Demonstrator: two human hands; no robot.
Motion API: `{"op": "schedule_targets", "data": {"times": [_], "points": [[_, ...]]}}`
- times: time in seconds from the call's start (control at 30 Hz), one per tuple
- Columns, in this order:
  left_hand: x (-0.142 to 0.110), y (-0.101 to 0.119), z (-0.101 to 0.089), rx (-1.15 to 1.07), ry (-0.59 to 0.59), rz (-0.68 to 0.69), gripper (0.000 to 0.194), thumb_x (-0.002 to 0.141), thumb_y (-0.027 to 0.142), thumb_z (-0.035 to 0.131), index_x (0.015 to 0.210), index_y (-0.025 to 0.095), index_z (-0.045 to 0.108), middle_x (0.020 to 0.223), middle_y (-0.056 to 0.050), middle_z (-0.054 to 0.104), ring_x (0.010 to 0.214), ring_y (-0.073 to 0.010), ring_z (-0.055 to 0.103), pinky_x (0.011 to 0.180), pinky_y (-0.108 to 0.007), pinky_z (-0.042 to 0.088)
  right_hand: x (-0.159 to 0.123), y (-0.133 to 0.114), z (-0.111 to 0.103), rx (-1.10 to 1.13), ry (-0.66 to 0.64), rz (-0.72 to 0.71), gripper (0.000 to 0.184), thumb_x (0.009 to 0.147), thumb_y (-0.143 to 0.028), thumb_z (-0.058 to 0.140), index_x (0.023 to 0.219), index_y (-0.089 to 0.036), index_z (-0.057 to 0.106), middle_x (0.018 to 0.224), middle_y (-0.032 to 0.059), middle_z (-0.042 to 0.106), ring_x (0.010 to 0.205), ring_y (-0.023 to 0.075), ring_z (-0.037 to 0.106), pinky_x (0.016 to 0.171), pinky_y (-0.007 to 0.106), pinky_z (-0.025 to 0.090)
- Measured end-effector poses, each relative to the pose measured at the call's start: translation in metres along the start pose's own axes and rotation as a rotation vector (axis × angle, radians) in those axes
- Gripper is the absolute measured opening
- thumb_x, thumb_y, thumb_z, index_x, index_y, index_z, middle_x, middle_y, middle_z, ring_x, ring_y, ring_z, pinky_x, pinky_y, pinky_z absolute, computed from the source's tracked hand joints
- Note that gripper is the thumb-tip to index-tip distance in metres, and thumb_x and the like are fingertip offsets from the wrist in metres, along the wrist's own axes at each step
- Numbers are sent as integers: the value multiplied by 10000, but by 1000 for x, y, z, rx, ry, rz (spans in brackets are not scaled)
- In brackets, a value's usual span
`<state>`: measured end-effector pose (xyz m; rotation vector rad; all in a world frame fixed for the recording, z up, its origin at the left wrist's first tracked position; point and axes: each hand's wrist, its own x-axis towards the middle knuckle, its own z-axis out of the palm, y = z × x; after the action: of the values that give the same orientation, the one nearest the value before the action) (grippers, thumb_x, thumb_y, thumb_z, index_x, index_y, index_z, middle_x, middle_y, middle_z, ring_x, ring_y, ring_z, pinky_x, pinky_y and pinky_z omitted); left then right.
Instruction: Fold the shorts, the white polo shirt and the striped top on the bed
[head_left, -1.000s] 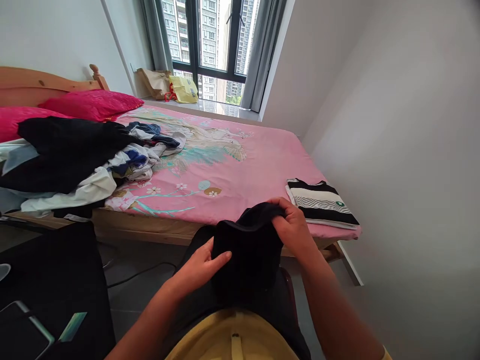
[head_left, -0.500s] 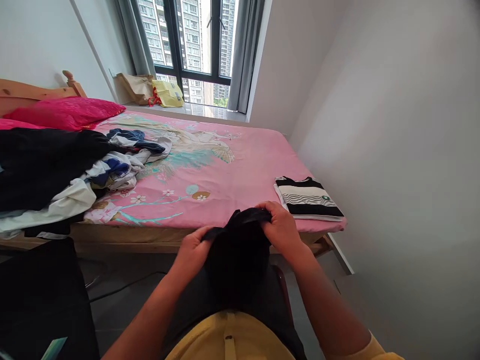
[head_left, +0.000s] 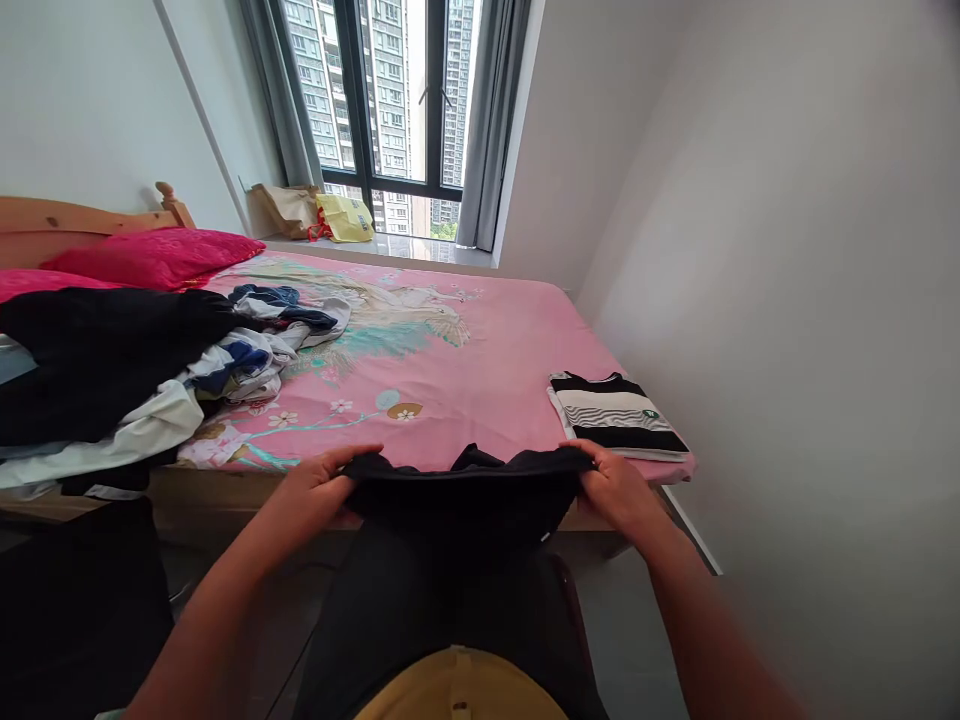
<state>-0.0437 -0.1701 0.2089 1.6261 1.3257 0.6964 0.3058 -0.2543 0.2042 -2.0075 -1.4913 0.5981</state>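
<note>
Between my hands a black garment (head_left: pixel 465 500) is stretched wide above my lap, its upper edge nearly straight. At its left end my left hand (head_left: pixel 319 487) is closed on the cloth, thumb on the near side. My right hand (head_left: pixel 613 485) grips the opposite end near the bed's front edge. A small white tag shows low on the garment's right side. What kind of garment it is, I cannot make out. Just beyond my right hand lies a folded striped shirt (head_left: pixel 619 412) in black, cream and white, on top of another light folded piece.
A heap of loose clothes (head_left: pixel 172 390) covers the left of the pink-sheeted bed (head_left: pixel 510 330). Red pillows (head_left: pixel 165 255) lie by the wooden headboard (head_left: pixel 75 220). Bags (head_left: pixel 341 217) stand on the windowsill. A black surface (head_left: pixel 82 600) is at lower left; a wall bounds the right.
My hands have moved apart, left hand leftward and right hand rightward, pulling the bunched black garment out wide. The camera view has tilted up slightly.
</note>
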Motion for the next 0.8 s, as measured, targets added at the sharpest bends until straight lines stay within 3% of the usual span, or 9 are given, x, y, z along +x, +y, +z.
{"op": "schedule_targets", "data": {"times": [0.1, 0.27, 0.33, 0.43, 0.6, 0.67, 0.8], "points": [[0, 35, 0, -286, 44, 92, 508, 691, 356, 628, 1182, 226, 626, 914, -36, 706, 689, -180, 633, 532, -225, 489, 1, -28, -20, 253, 42, -76, 455, 795, -267, 372, 1206, -253, 566, 694, -17, 624, 542, 146, 554, 548, 269, 437], [1, 68, -15, -491, 205, 223, 473, 662, 285, 692, 1131, 235, 642, 796, -8, 680, 602, -133, 588, 520, -208, 487, 3, -55, -60, 124, 272, -272, 423, 735, -193, 443, 1103, -290, 629, 1005, -11, 658, 877, 181, 594, 773, 300, 452], [2, 75, -20, -553, 262, 273, 488, 646, 277, 718, 1126, 250, 636, 789, 4, 674, 618, -139, 597, 546, -221, 507, 1, -60, -73, 185, 315, -318, 421, 740, -179, 421, 1097, -279, 619, 1047, -11, 648, 932, 183, 586, 803, 299, 444], [6, 81, -18, -628, 277, 293, 440, 644, 255, 704, 1080, 236, 648, 770, 4, 673, 657, -143, 611, 573, -214, 514, -3, -62, -76, 180, 217, -357, 405, 733, -166, 395, 1054, -265, 622, 938, -12, 661, 827, 169, 596, 723, 278, 444], [13, 81, -3, -653, 236, 231, 417, 620, 194, 634, 1037, 194, 639, 796, -15, 675, 700, -152, 620, 576, -209, 497, 5, -38, -60, -125, 26, -271, 240, 727, -187, 424, 821, -235, 640, 703, -15, 625, 680, 166, 554, 629, 274, 392], [19, 74, -2, -580, 218, 223, 418, 626, 223, 645, 1043, 195, 630, 818, -19, 673, 701, -160, 621, 570, -224, 495, 9, -28, -54, -3, 5, -237, 208, 759, -227, 430, 828, -225, 627, 740, -10, 623, 715, 166, 556, 658, 280, 403], [38, 42, -1, -434, 129, 129, 444, 634, 309, 641, 1060, 189, 607, 884, -35, 682, 756, -198, 642, 612, -277, 518, 11, -29, -42, 529, -106, -88, 291, 751, -313, 512, 1019, -220, 577, 789, -10, 600, 687, 148, 560, 622, 272, 449]]}}
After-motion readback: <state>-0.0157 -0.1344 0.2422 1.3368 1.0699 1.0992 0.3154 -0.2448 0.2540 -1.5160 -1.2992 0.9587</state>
